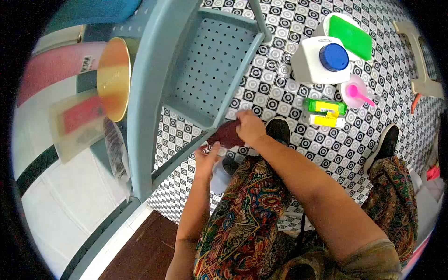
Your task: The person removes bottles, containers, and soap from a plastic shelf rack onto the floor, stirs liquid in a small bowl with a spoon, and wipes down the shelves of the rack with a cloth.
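A dark red cloth [227,134] is pressed against the lower rail of a blue-grey plastic rack [158,93]. My right hand [251,127] is closed on the cloth's right side, with the fingertips partly hidden behind it. At the cloth's left edge, my left hand [206,158] pinches it beside the rail, its thumb pointing up. The rack's perforated shelf [212,63] lies just above both hands. Close to my left wrist, a pale grey container [220,179] stands on the floor, partly covered by my leg.
On the patterned tile floor [270,84] at right stand a white jug with a blue cap [322,60], a tub with a green lid [352,37], a pink funnel [357,93] and green and yellow bottles [325,112]. A beige plastic frame [420,60] is at far right.
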`<state>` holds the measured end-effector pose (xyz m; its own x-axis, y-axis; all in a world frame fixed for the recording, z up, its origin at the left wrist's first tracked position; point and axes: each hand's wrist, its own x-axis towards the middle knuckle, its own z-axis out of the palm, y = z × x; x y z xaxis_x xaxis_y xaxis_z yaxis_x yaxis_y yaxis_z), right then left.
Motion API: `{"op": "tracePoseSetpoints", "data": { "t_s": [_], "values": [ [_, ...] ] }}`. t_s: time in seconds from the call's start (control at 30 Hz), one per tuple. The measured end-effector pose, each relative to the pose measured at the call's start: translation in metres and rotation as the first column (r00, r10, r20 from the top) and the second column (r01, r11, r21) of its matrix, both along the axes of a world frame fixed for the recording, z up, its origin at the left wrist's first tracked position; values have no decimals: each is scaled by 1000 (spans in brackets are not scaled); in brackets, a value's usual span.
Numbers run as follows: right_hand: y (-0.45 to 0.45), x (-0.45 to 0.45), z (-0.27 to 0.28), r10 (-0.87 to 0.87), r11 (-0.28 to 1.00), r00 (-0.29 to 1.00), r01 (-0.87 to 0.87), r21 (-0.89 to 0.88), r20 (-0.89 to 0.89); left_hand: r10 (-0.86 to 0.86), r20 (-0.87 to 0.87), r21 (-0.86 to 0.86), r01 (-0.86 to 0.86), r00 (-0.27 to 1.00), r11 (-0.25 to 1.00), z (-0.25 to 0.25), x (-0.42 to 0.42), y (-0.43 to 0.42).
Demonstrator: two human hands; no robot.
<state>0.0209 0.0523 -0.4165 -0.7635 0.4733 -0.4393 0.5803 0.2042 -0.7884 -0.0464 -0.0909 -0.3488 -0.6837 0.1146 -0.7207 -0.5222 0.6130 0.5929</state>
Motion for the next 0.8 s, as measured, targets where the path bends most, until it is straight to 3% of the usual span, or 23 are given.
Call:
{"op": "tracePoseSetpoints", "data": {
  "t_s": [0.03, 0.1, 0.13, 0.2, 0.23, 0.3, 0.33, 0.43, 0.47, 0.5, 0.6, 0.7, 0.73, 0.8],
  "values": [
    [1, -1, 1, -215, 972, 975, 219, 80, -57, -83, -139, 65, 93, 987, 994, 5, -2, 0],
    [9, -4, 17, -240, 949, 970, 241, 204, -34, -206, -311, 142, 260, 928, 955, 9, -8, 5],
    [9, -6, 15, -243, 948, 969, 245, 203, -34, -210, -311, 141, 264, 927, 954, 8, -11, 8],
    [5, -12, 11, -216, 973, 968, 224, -52, 131, -116, -293, 147, 164, 949, 975, 7, -16, 10],
    [-7, -14, 0, -217, 973, 967, 226, -53, 135, -118, -290, 146, 165, 950, 975, 6, -17, 9],
    [-35, -17, -19, -536, 813, 839, 481, -328, -98, -166, -341, 104, 213, 925, 972, 10, -15, 10],
    [-40, -16, -20, -399, 893, 916, 378, -245, -42, -207, -313, 74, 241, 927, 968, 18, -15, 13],
    [-50, -24, -13, -343, 898, 939, 330, -291, 4, -301, -369, -37, 309, 879, 950, 18, -19, 13],
    [-48, -30, -10, -243, 943, 970, 239, -230, 11, -351, -384, -97, 340, 854, 935, 14, -23, 10],
    [-49, -26, -3, -246, 941, 969, 244, -236, 22, -278, -370, -33, 287, 886, 957, 12, -22, 11],
    [-46, -20, 15, -18, 999, 1000, 18, 49, 4, -315, -384, -62, 316, 868, 947, 2, -25, 7],
    [-74, -16, 21, 114, 992, 988, -119, 47, 105, -312, -384, -119, 289, 869, 950, 0, -25, 6],
    [-86, -21, 1, 73, 980, 992, -90, 176, 100, -325, -382, -120, 302, 865, 946, 2, -24, 7],
    [-82, -17, -3, 68, 989, 997, -71, 131, 29, -368, -372, -150, 336, 852, 930, 6, -25, 8]
  ]
}}
